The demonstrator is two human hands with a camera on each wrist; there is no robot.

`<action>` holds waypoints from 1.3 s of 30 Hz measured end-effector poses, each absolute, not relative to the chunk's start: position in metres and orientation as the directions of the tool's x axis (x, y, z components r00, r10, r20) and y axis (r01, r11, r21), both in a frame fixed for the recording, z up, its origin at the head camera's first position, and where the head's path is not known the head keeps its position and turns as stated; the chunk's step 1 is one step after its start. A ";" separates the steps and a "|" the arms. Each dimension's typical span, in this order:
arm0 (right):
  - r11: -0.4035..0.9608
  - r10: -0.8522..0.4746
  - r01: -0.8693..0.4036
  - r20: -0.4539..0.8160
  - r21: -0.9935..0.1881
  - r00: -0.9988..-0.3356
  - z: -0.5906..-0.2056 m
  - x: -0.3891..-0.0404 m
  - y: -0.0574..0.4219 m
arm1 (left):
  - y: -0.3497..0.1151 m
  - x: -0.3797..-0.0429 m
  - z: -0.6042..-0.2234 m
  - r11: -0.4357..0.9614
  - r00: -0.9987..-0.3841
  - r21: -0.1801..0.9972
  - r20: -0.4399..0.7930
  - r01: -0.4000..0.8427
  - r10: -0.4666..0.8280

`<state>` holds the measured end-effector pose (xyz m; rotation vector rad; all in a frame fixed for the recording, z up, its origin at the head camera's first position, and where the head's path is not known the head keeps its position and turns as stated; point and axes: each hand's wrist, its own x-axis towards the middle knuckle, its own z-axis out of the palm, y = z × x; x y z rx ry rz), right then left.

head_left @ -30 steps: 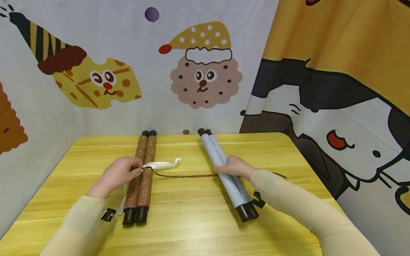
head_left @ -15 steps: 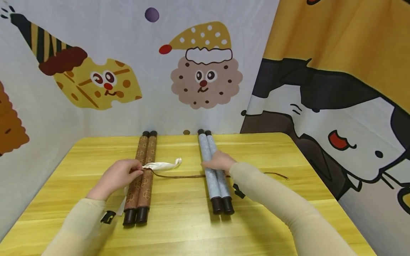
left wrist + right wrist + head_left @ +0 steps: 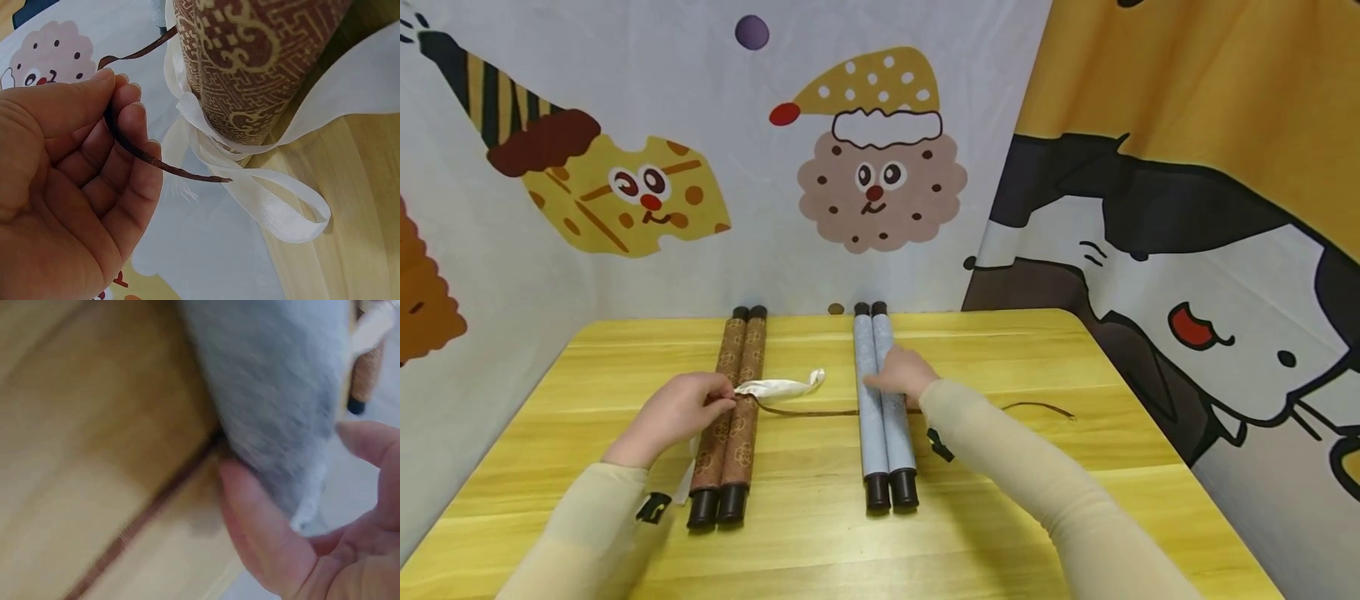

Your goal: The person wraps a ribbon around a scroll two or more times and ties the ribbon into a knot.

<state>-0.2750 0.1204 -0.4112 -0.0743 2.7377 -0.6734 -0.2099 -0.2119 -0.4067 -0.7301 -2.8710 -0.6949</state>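
A light-blue double-rolled scroll (image 3: 876, 442) with black end caps lies across a thin brown ribbon (image 3: 811, 413) on the table. My right hand (image 3: 907, 373) grips this scroll about mid-length; in the right wrist view, thumb and fingers lie on either side of the blue roll (image 3: 275, 381). With thumb and fingertips, my left hand (image 3: 672, 417) pinches one end of the brown ribbon (image 3: 169, 167) beside a brown patterned scroll (image 3: 741, 446). A white ribbon (image 3: 281, 206) is looped and knotted around that brown scroll. The blue scroll covers the middle of the brown ribbon.
Both scrolls lie on a yellow wood-grain table (image 3: 805, 550), their far ends near its back edge. A white cartoon-printed cloth (image 3: 700, 75) hangs behind it, and an orange and black printed cloth (image 3: 1150, 100) hangs to the right.
My right hand has moved left with the blue scroll, swinging it from slanted to nearly parallel with the brown scroll. The left hand has stayed in place on the ribbon's end.
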 end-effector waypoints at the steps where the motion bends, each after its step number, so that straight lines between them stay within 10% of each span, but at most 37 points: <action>1: 0.885 -0.129 0.022 -0.289 -0.465 -0.949 -0.409 -0.277 0.121 | -0.212 -0.210 -0.407 0.781 -0.880 0.405 0.204 0.475 0.429; 18: 0.822 -0.204 -0.022 -0.258 -0.570 -0.944 -0.390 -0.281 0.181 | -0.216 -0.208 -0.409 0.778 -0.885 0.422 0.207 0.465 0.416; 39: 0.910 -0.181 -0.046 -0.295 -0.412 -0.938 -0.378 -0.256 0.327 | -0.222 -0.207 -0.408 0.785 -0.897 0.434 0.192 0.442 0.399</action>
